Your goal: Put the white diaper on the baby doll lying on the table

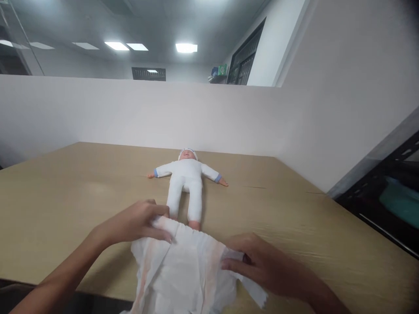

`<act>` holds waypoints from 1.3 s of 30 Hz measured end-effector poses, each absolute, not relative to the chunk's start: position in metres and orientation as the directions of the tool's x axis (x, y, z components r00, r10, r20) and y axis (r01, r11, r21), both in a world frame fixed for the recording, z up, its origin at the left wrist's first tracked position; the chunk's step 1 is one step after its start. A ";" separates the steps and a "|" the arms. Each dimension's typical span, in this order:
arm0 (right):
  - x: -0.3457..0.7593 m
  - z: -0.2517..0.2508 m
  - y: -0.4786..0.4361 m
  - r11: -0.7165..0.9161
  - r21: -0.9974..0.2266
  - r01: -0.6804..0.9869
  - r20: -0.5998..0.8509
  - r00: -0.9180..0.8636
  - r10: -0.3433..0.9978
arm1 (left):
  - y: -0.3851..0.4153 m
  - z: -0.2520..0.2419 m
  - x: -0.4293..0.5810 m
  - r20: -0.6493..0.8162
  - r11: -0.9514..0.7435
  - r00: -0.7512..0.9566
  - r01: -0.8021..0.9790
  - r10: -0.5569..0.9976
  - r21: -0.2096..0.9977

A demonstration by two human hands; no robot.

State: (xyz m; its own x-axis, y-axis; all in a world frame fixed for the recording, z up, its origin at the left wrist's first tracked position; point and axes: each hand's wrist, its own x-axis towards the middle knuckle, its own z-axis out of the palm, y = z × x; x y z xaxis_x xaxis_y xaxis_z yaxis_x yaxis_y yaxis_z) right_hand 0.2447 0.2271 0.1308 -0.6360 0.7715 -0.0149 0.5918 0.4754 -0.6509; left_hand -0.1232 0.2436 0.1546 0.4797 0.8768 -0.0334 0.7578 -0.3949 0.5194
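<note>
One white diaper (183, 270) was held spread between both hands at the near side of the tabletop (98, 183). The fingers of the left hand (140, 222) were closed on one upper corner, thumb on the near face. The fingers of the right hand (262, 264) gripped the opposite corner, where a side flap with a jagged end hung down. The diaper was thin, soft-looking and creased, with a pale orange band along each side. Beyond it, a doll (188, 170) lay on its back, arms spread, in a smooth white suit with blue cuffs. The tabletop was tan, faintly grained and marked by thin dark lines. A plain, pale wall (180, 113) stood behind.
</note>
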 end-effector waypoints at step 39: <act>0.145 0.068 0.253 0.868 -0.073 0.491 0.272 -0.828 0.491 | 0.352 0.139 -0.109 0.238 -0.705 0.680 0.572 0.693 0.418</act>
State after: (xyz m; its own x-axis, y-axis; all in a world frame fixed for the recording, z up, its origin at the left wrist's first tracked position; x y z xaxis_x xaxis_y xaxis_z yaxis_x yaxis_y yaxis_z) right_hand 0.1450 0.2533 0.0679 -0.8276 0.4908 0.2724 0.4908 0.8682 -0.0733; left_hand -0.1091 0.3515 0.1389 0.6805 0.6932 0.2375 0.5725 -0.7052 0.4183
